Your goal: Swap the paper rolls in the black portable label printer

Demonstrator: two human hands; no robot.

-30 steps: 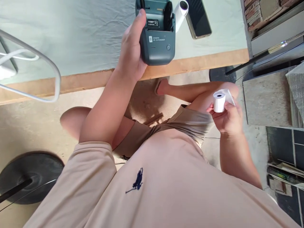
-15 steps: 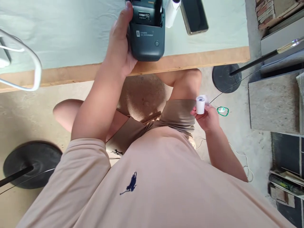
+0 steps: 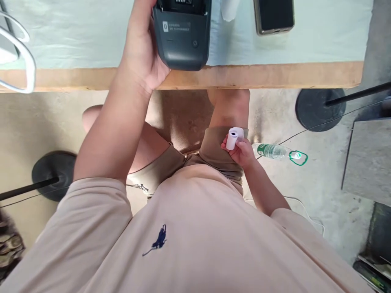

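While the left hand sits at the top centre of the frame, it's wrapped around the side of a dark grey plastic label printer, palm against the left edge of it. You can't really see the fingertips since they run off the top of the frame, but the grip looks closed on the body of the printer. That forearm stretches up from the lower left, crossing over the wooden edge of the table, and the printer rests right at that near edge on the pale green table cover.

Right hand is way lower, roughly centre frame, tucked in close to the lap. Fingers curled, pinching a small white roll of paper between thumb and fingertips, with the hollow core end facing up toward the camera. Elbow is bent, forearm angling back toward the body at the lower right.

Other stuff: a dark smartphone lying on the table at the upper right, another white paper roll just beside the printer, and a clear plastic bottle with a green label lying on the concrete floor just right of the right hand.
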